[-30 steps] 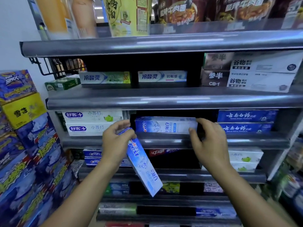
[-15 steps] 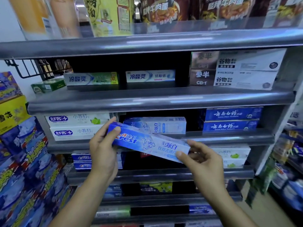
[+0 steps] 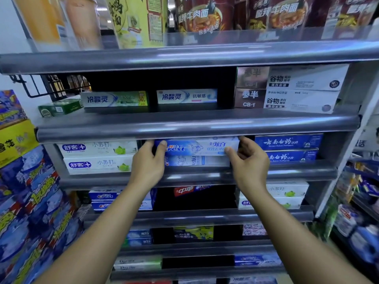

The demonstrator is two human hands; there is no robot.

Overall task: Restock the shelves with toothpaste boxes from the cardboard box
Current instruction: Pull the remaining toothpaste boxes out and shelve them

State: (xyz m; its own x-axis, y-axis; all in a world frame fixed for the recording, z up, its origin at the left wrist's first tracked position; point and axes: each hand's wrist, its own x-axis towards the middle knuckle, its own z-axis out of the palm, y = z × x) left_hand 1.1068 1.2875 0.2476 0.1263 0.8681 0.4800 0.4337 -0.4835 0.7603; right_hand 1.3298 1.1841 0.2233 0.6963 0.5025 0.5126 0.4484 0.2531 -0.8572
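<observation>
A blue and white Crest toothpaste box (image 3: 196, 146) lies level on top of a second Crest box (image 3: 196, 160) in the middle bay of the second shelf (image 3: 196, 175). My left hand (image 3: 148, 162) grips the top box's left end. At its right end, my right hand (image 3: 249, 160) pinches it with thumb and fingers. The cardboard box is not in view.
White toothpaste boxes (image 3: 98, 156) fill the bay to the left, dark blue ones (image 3: 289, 148) the bay to the right. The shelf above (image 3: 196, 128) overhangs closely. More toothpaste sits on the lower shelves. Stacked blue and yellow cartons (image 3: 26, 191) stand at the left.
The Crest box hung tilted in my left hand, then both hands held it level in front of the shelf. Now it sits inside the bay on top of the other Crest box.
</observation>
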